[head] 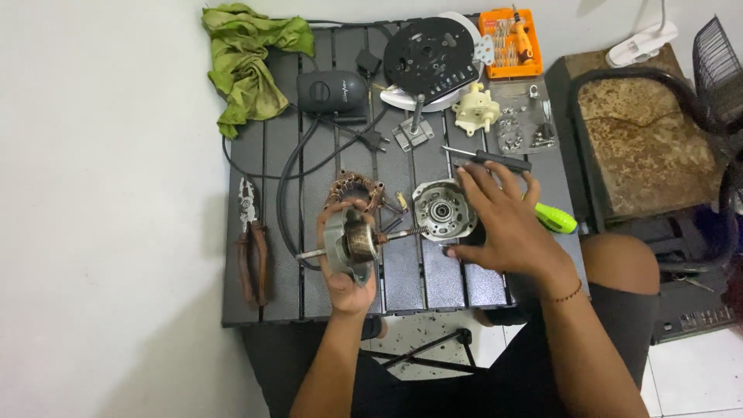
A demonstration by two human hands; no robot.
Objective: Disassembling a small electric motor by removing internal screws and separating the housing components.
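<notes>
**Fan motor parts in both hands over the bench**

The left hand point(348, 271) has its grip closed around a motor rotor with its end cap point(352, 241), the shaft lying level above the dark slatted bench point(263, 302). The right hand point(503, 224) rests with fingers spread on the round motor housing point(441, 209), just right of the rotor. A copper-wound stator point(354, 191) lies behind the rotor, pliers point(251, 244) far left.
</notes>
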